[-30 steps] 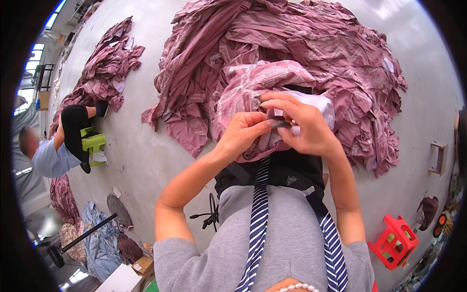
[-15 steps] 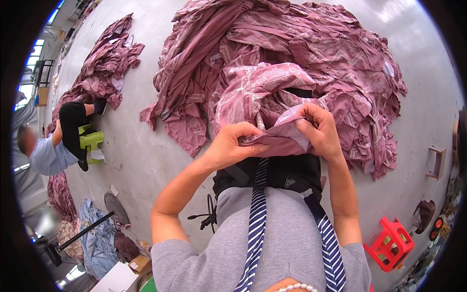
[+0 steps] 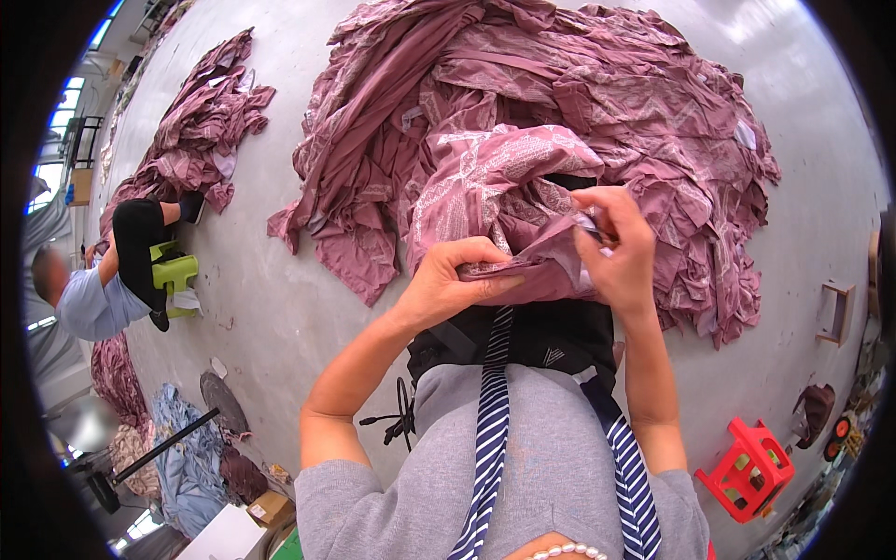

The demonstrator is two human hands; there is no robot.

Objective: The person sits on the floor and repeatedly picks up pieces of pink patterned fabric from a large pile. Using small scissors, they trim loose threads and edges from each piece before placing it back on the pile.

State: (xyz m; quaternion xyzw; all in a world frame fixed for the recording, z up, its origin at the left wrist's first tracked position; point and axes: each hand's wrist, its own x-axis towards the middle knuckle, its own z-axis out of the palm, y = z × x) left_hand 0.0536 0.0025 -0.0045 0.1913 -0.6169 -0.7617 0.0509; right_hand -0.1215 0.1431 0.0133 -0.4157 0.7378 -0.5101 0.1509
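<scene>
My left hand (image 3: 459, 275) is closed on the near edge of a pink fabric piece (image 3: 509, 177) with a white pattern. Its thumb and fingers pinch the folded edge. My right hand (image 3: 620, 245) is closed in a pinch at the right end of that same edge. Between its fingers shows a small dark and white thing (image 3: 595, 230), too small to name. Whether these fingers also grip the cloth, I cannot tell. The fabric drapes over my lap and runs into a large heap of pink patterned cloth (image 3: 644, 93) on the floor ahead.
At the left a person (image 3: 98, 294) sits on a green stool (image 3: 175, 273) beside another pink cloth pile (image 3: 201, 131). A red plastic stool (image 3: 747, 469) stands at my right. Blue cloth (image 3: 187, 457) and a cardboard box (image 3: 270, 509) lie at the lower left.
My right hand has turned and shifted slightly right, and a small dark and white thing now shows in its fingers. The cloth edge near it has dropped a little. My left hand keeps its pinch.
</scene>
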